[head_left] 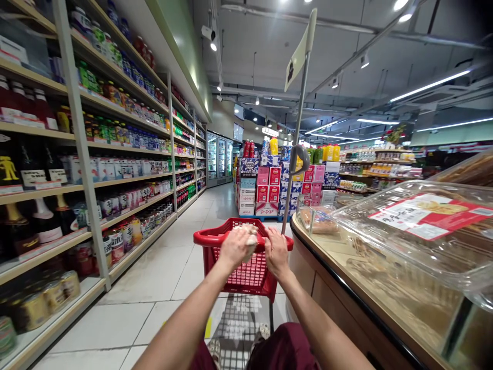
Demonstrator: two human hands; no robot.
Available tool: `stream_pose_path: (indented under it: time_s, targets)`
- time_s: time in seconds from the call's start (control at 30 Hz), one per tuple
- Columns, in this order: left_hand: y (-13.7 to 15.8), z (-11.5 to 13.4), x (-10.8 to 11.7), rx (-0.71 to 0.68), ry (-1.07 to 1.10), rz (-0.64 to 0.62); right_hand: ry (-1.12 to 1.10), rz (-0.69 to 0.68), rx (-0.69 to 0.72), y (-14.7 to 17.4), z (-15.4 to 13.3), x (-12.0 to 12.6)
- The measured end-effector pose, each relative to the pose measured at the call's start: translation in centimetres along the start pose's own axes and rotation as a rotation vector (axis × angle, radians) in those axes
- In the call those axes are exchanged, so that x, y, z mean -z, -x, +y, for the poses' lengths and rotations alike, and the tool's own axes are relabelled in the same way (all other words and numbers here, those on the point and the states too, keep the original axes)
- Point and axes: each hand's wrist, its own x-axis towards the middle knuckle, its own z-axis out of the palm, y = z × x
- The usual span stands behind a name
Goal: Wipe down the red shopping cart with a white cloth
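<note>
A red plastic shopping cart stands straight in front of me, and the basket's lattice shows through. My left hand is closed at the cart's near rim, around a small, crumpled, pale beige thing whose kind I cannot make out. Just to its right, my right hand curls over the red handle bar, fingers pointing forward. The basket's inside is partly hidden by both hands.
Drink shelves line the left side. A display counter with clear food boxes runs close along the right. Ahead, stacked drink cartons stand beside the tiled aisle. A sign pole rises near the cart's right.
</note>
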Motion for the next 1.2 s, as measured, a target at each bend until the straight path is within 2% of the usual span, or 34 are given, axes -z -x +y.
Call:
stream_pose_path:
  time_s: [0.1, 0.13, 0.3, 0.5, 0.67, 0.73, 0.8, 0.87, 0.93, 1.2]
  targets:
    - [0.5, -2.0, 1.0, 0.18, -0.05, 0.018, 0.012, 0.032, -0.048, 0.3, 0.7, 0.2]
    - [0.5, -2.0, 1.1, 0.19, -0.054, 0.023, 0.018, 0.031, -0.05, 0.4, 0.7, 0.1]
    - [0.0, 0.1, 0.4, -0.02, -0.009, -0.007, 0.023, -0.025, 0.02, 0.3, -0.6, -0.3]
    - [0.6, -2.1, 1.8, 0.14, -0.058, -0.015, 0.051, -0.009, -0.043, 0.3, -0.2, 0.0]
    - [0.1, 0.1, 0.7, -0.045, -0.005, -0.022, 0.054, -0.072, 0.027, 0.5, -1.0, -0.7]
    - [0.2, -0.8, 1.0, 0.005, -0.018, -0.056, 0.066, -0.062, 0.004, 0.5, -1.0, -0.7]
    - [0.6, -2.8, 1.9, 0.118, -0.055, -0.085, 0.085, -0.062, -0.007, 0.7, -0.5, -0.6]
    - [1.2, -4.7, 2.8, 0.198, -0.089, -0.098, 0.107, -0.083, 0.019, 0.9, 0.2, -0.6]
    - [1.7, -5.5, 3.4, 0.224, -0.108, -0.106, 0.13, -0.104, 0.049, 1.1, 0.7, -0.6]
    - [2.5, -1.4, 3.0, 0.225, -0.124, -0.082, 0.188, -0.223, 0.059, -0.1, 4.3, -0.1]
